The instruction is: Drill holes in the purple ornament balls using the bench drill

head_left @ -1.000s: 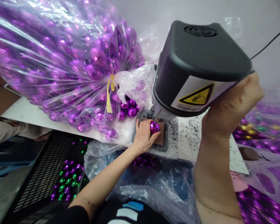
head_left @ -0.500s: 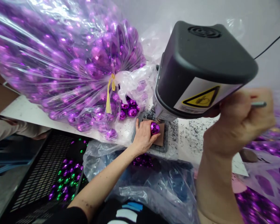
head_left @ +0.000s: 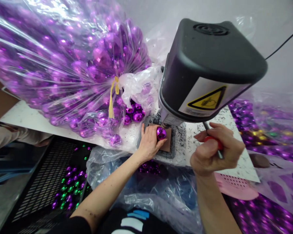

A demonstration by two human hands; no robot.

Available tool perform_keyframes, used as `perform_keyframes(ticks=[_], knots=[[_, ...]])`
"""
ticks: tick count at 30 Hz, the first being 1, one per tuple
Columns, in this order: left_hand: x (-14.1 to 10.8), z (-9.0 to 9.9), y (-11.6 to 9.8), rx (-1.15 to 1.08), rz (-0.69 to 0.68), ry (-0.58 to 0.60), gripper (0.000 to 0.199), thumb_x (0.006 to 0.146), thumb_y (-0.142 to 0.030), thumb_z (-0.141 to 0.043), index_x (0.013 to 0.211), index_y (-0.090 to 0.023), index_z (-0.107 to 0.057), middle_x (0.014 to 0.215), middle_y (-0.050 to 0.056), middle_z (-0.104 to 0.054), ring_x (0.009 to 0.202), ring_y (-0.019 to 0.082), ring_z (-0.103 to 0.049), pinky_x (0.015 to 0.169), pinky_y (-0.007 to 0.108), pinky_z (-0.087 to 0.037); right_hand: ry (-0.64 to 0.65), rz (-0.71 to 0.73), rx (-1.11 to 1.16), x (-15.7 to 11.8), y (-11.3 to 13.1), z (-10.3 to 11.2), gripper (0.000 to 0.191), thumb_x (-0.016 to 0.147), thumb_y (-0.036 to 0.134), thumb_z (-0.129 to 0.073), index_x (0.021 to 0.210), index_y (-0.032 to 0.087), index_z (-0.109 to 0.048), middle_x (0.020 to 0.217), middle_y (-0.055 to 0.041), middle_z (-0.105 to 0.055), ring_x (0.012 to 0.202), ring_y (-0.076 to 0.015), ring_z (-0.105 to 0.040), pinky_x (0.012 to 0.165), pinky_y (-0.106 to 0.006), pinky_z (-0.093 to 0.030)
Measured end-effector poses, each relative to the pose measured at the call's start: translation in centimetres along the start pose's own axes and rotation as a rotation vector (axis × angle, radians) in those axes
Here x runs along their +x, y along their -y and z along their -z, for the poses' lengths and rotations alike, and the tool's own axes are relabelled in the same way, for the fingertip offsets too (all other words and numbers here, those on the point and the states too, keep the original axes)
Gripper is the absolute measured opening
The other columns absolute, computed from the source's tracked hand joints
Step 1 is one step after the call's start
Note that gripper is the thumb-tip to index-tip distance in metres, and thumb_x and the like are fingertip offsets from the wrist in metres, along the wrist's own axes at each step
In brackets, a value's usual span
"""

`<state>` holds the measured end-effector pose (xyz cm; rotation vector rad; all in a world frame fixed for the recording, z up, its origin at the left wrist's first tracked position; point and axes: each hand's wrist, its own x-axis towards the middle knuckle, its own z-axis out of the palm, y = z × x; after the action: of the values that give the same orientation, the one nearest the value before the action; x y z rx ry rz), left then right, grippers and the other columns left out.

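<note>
Head view: left hand (head_left: 148,142) pinching purple ball (head_left: 161,133) over brown pad (head_left: 166,147), below black machine (head_left: 217,55). Right hand (head_left: 216,150) wrapped round red-and-metal handle (head_left: 215,143). Mid-job on one, I reckon; whole bag (head_left: 63,68) more nearby lol.

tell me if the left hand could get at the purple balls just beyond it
Probably yes: the left hand is close to those balls with nothing visible between, though it holds another ball.

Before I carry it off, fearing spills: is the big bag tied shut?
Tied shut: a yellow tie cinches the bag where its plastic gathers.
</note>
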<state>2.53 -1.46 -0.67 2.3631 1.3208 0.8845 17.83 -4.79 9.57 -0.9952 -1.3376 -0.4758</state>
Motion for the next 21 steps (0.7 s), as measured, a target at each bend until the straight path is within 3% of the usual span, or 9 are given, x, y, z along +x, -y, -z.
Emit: perform_keyframes(ticks=[8,14,21], knots=[[0.0,0.0,0.1,0.004,-0.013,-0.017,0.044,0.096,-0.038,-0.065,0.128,-0.018,-0.045,0.119,0.011,-0.063,0.118,0.026,-0.059,0.124,0.059,-0.024,-0.009,0.035,-0.012,-0.8,-0.6,-0.1,0.020,0.090,0.024,-0.049,0.107,0.022,-0.059,0.067,0.0039,-0.054,0.056,-0.0082,-0.050,0.093,-0.046,-0.056],[-0.1,0.2,0.3,-0.020,-0.027,0.007,0.044,0.097,-0.038,-0.063,0.130,-0.018,-0.043,0.120,0.011,-0.062,0.119,0.026,-0.058,0.124,0.058,-0.024,0.149,0.002,-0.012,-1.0,-0.7,1.0,0.007,0.087,0.023,-0.051,0.091,0.021,-0.057,0.067,0.0035,-0.052,0.060,-0.0080,-0.049,0.096,-0.046,-0.054],[-0.1,0.2,0.3,-0.048,-0.001,0.021,0.043,0.096,-0.039,-0.063,0.131,-0.020,-0.044,0.119,0.011,-0.062,0.118,0.027,-0.059,0.123,0.057,-0.027,0.060,0.011,0.037,-2.4,-1.3,0.4,0.020,0.086,0.021,-0.048,0.103,0.022,-0.057,0.069,0.0026,-0.053,0.064,-0.0099,-0.049,0.093,-0.046,-0.054]])
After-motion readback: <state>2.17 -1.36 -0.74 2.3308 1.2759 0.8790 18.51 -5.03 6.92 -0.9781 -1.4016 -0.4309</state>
